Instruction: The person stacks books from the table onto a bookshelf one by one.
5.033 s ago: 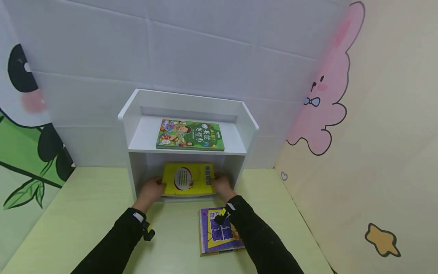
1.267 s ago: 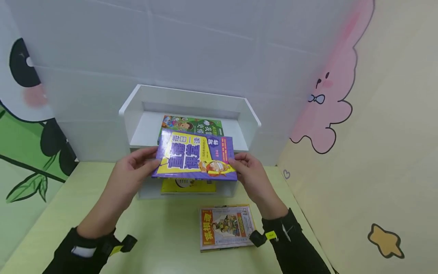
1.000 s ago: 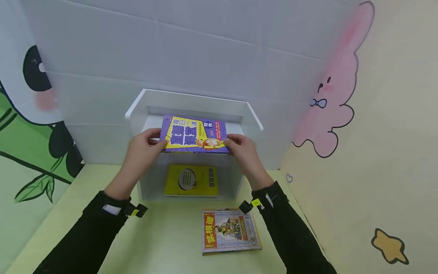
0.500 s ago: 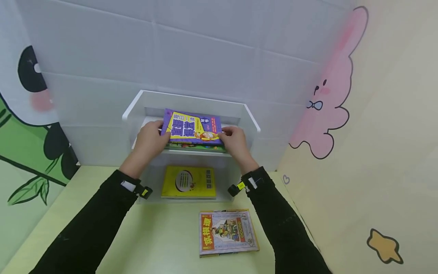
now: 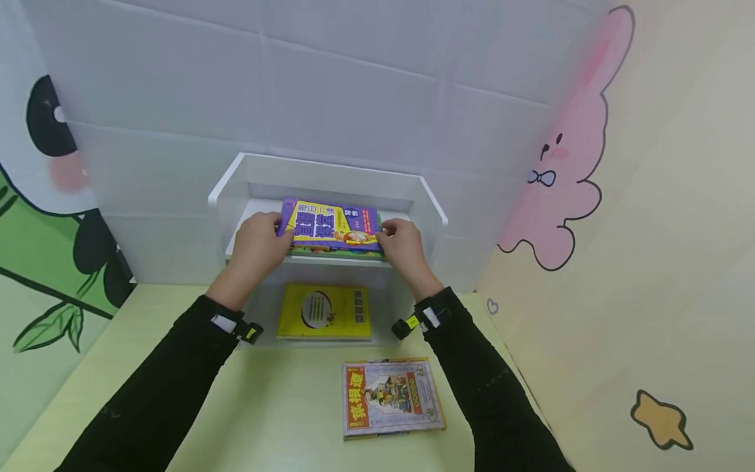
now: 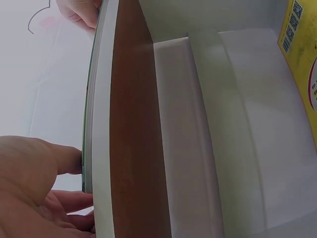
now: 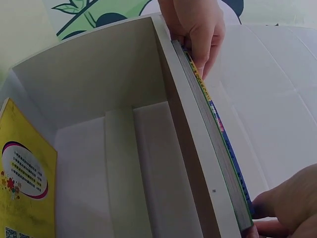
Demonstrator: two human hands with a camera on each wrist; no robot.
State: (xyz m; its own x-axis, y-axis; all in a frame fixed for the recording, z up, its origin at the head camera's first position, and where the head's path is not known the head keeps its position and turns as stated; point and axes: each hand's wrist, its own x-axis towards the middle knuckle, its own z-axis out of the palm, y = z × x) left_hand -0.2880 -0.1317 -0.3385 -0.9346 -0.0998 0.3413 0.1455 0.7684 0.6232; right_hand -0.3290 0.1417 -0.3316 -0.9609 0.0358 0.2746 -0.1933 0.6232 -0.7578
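A purple and yellow book (image 5: 330, 225) lies flat over a green book (image 5: 336, 252) on the upper shelf of a small white bookshelf (image 5: 326, 172). My left hand (image 5: 258, 242) grips the purple book's left end, thumb at its near corner. At the opposite end my right hand (image 5: 404, 248) holds it, with the thumb close to the near right corner. The right wrist view shows the purple book's spine (image 7: 230, 148) right against the green book. Most of the green book's cover is hidden.
On the lower shelf lies a yellow book (image 5: 324, 312). Another book with a red and white cover (image 5: 392, 398) rests on the pale table (image 5: 283, 406), in front of the shelf. Painted walls stand at both sides, with a white sheet (image 5: 354, 85) behind.
Both hands let go of the yellow book on the lower shelf, then brought the purple book up from the table onto the green one. Lately it has lowered slightly.
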